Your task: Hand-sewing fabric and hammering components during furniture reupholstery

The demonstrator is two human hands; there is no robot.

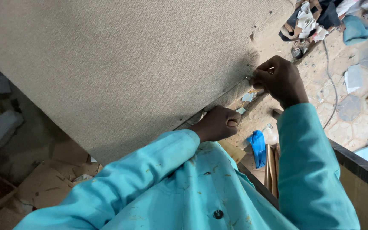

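Note:
A large panel covered in beige woven fabric [120, 64] fills the upper left of the head view, tilted over the floor. My left hand [217, 123] is closed on the fabric's lower edge, pinching it against the frame. My right hand [279, 79] is closed at the fabric's frayed corner edge, fingers pinched on the cloth; whether a small tool sits in them is hidden. Both arms wear turquoise sleeves [307, 162].
A blue cloth [258, 147] and wooden slats [271, 166] lie on the sandy floor below. A pile of fabric scraps [311, 21] sits top right, a cable [331, 81] runs across the tiles, cardboard pieces [43, 183] lie at left, and a dark board edge [363, 166] stands at right.

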